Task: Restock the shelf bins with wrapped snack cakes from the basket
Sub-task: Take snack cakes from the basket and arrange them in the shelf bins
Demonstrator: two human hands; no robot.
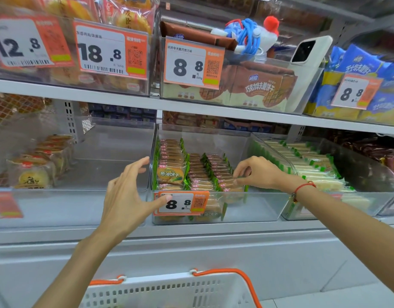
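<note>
A clear shelf bin (258, 210) on the lower shelf holds rows of green-edged wrapped snack cakes (171, 172) standing on edge. My right hand (256, 172) reaches into the bin from the right and pinches the top of a wrapped cake (229, 185) in the rightmost row. My left hand (129, 196) hovers with spread, relaxed fingers at the bin's front left corner, thumb near the orange 8.8 price tag (180, 203), holding nothing. The white basket (169, 290) with orange handles sits below at the frame's bottom edge; its contents are hidden.
A clear bin to the left (69, 203) has a few round pastries at its left. A bin to the right (325, 174) holds pale green-wrapped bars. The upper shelf carries chocolate wafer packs (265, 87), a white phone (307, 61) and a plush toy (251, 34).
</note>
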